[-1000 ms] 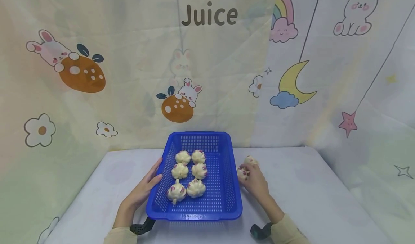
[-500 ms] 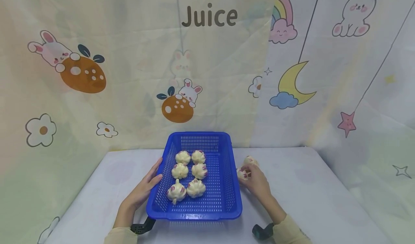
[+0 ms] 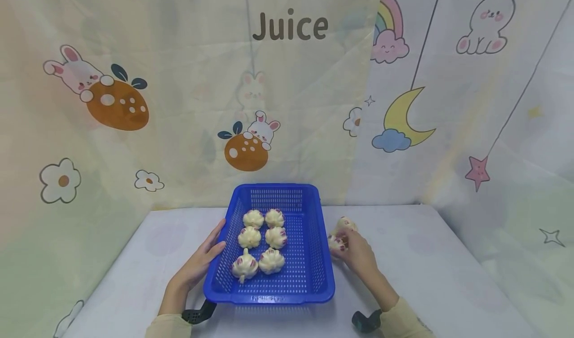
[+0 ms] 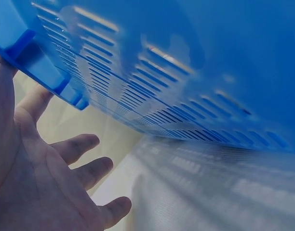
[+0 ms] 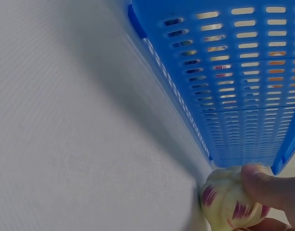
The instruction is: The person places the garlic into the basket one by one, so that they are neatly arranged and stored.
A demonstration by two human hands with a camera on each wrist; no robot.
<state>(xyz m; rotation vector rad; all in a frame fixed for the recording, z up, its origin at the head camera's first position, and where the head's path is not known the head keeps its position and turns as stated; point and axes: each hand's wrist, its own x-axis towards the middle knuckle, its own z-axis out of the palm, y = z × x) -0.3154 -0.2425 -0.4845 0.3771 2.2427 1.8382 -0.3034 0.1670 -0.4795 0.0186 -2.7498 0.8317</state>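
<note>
A blue plastic basket (image 3: 309, 298) with slotted walls stands before me, holding several garlic bulbs (image 3: 271, 261) in two columns on its left side. My left hand (image 3: 197, 265) touches the basket's left rim with its thumb and a fingertip. In the left wrist view, its other fingers (image 4: 92, 173) extend freely beneath the rim. To the right of the basket, my right hand (image 3: 358, 253) pinches a garlic bulb (image 5: 232, 199) with purple streaks, close to the basket wall and low over the table. Another garlic bulb (image 3: 344, 223) lies just behind it, partly hidden by the fingers.
A white cloth-covered table (image 3: 417, 258) lies under everything. A printed curtain (image 3: 179, 103) rises right behind the basket and along both sides. Dark wrist-camera mounts (image 3: 366, 322) stick out inward from both wrists near the table.
My right wrist has shifted slightly right, with the fingers still around the bulb beside the basket. The head view has tilted up a little. The left hand and basket have stayed in place.
</note>
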